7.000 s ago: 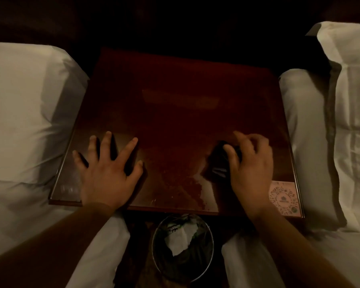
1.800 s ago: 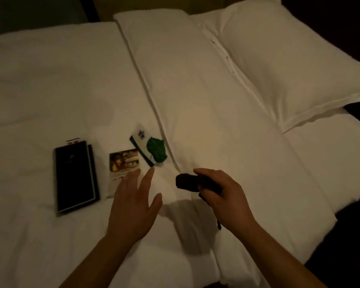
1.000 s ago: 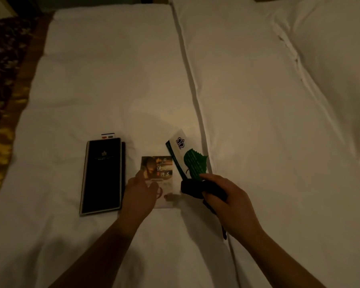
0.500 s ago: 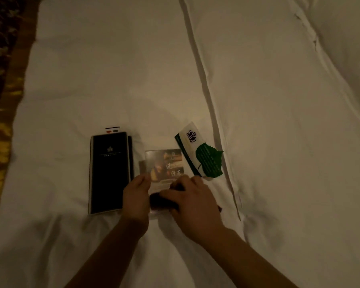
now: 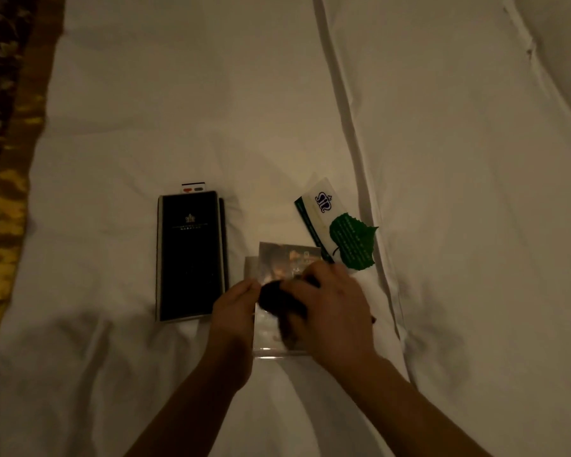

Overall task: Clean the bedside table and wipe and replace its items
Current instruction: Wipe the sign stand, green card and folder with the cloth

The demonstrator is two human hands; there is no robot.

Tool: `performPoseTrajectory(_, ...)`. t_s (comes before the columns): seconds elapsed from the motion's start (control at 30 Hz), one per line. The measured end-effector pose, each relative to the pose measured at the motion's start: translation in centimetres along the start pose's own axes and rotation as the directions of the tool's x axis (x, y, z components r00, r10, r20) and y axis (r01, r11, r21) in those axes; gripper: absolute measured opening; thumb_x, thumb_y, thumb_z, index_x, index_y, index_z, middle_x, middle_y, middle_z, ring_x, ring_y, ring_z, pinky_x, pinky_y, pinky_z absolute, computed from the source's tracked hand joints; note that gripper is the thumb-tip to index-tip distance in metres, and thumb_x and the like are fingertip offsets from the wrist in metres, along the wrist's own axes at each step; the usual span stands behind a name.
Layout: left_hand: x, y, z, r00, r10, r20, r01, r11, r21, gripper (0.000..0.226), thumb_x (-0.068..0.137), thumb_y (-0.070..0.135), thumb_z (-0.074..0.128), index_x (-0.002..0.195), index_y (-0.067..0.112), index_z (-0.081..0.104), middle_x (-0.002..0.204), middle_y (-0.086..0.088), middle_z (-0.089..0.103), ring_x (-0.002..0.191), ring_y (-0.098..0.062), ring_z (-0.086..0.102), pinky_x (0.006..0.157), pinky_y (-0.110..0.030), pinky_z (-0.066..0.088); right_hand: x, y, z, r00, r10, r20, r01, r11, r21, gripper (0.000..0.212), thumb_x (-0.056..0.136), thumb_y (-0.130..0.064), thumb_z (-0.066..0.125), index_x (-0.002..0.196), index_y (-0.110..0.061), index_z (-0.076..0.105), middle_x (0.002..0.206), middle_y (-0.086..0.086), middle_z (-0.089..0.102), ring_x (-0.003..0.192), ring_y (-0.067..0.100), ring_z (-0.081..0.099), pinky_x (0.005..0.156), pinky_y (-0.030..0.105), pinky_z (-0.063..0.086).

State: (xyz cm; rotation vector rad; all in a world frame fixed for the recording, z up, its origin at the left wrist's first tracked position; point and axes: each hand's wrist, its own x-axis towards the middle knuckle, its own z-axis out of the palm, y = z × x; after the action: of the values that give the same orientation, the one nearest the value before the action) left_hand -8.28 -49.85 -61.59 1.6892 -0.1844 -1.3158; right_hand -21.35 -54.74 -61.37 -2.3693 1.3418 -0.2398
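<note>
Attention has moved from the bedside surface, which was being wiped seven seconds ago and is now out of view, to the items parked on the bed (image 5: 139, 120). Less than two seconds back the left hand (image 5: 233, 306) was only reaching toward them and the right hand (image 5: 330, 311) carried the cloth (image 5: 274, 300) in the air. Now both are on the picture card (image 5: 285, 258). The left grip pinches the card's left edge to steady it. The right grip is closed round the dark cloth and presses it on the card's lower half, further left than half a second ago. A clear rim below the card suggests a transparent holder. This looks like the start of the item-wiping stage. By that reading the black folder (image 5: 192, 255), the white card (image 5: 322, 202) and the green leaf card (image 5: 351, 242) lying partly over it are still to be wiped, and nothing has gone back yet.

The white card bears a dark blue crest-like monogram whose letters cannot be made out. The leaf card has rows of pale print, too small to read. The folder shows a small pale emblem with a line of text under it, also unreadable. A small white tab (image 5: 193, 189) with a red and a dark mark peeks out above the folder's top edge. Pale characters on the picture card are blurred.
</note>
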Motion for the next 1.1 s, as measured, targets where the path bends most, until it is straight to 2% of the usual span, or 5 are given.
performPoseTrajectory(0.23,-0.4,0.5,0.0,1.0,0.001,0.028,-0.005,0.993,0.12,0.026,0.101,0.02,0.05,0.095,0.012,0.073,0.091,-0.019,0.074,0.089,-0.042,0.07,0.078,-0.053,0.057,-0.7,0.2,0.0,0.998,0.027,-0.064,-0.026,1.0,0.012,0.031,0.076,-0.036,0.065,0.105,-0.031,0.072,0.093,0.003,0.061,0.085,0.023,0.053,0.064,0.03,0.045)
performPoseTrajectory(0.57,-1.1,0.3,0.1,0.987,0.143,0.075,-0.154,0.975,0.161,0.031,0.1,0.017,0.051,0.081,0.023,0.075,0.076,-0.011,0.074,0.069,-0.028,0.074,0.054,-0.034,0.059,0.0,3.4,-1.6,0.935,0.315,-0.162,-0.313,0.949,0.039,0.029,0.084,-0.033,0.066,0.113,-0.032,0.07,0.095,0.0,0.059,0.086,0.019,0.047,0.064,0.027,0.034)
performPoseTrajectory(0.77,-0.6,0.6,0.8,0.99,0.142,-0.004,-0.141,0.982,0.127,0.022,0.1,0.019,0.053,0.094,0.01,0.072,0.087,-0.017,0.074,0.079,-0.035,0.071,0.068,-0.041,0.057,-4.5,1.6,-1.2,0.996,-0.018,0.087,0.017,1.0,0.011,0.033,0.078,-0.042,0.067,0.111,-0.041,0.066,0.091,-0.006,0.057,0.08,0.015,0.048,0.061,0.025,0.034)
performPoseTrajectory(0.9,-0.5,0.5,0.6,0.993,0.106,-0.047,-0.1,0.988,0.119,0.026,0.103,0.027,0.048,0.1,0.012,0.07,0.09,-0.014,0.075,0.079,-0.031,0.074,0.061,-0.039,0.061,-4.2,4.0,-2.2,0.943,0.327,0.066,-0.328,0.944,0.013,0.026,0.089,-0.039,0.063,0.114,-0.045,0.066,0.093,-0.008,0.057,0.084,0.01,0.045,0.062,0.026,0.036)
performPoseTrajectory(1.1,-1.0,0.7,0.9,0.985,0.166,-0.033,-0.159,0.975,0.158,0.023,0.103,0.028,0.045,0.096,0.039,0.064,0.09,-0.001,0.075,0.072,-0.012,0.074,0.052,-0.023,0.056,-4.9,1.9,-3.3,0.791,0.403,0.461,-0.571,0.215,0.792,0.024,0.087,-0.016,0.068,0.081,-0.038,0.076,0.082,0.002,0.075,0.07,0.016,0.071,0.062,0.025,0.059)
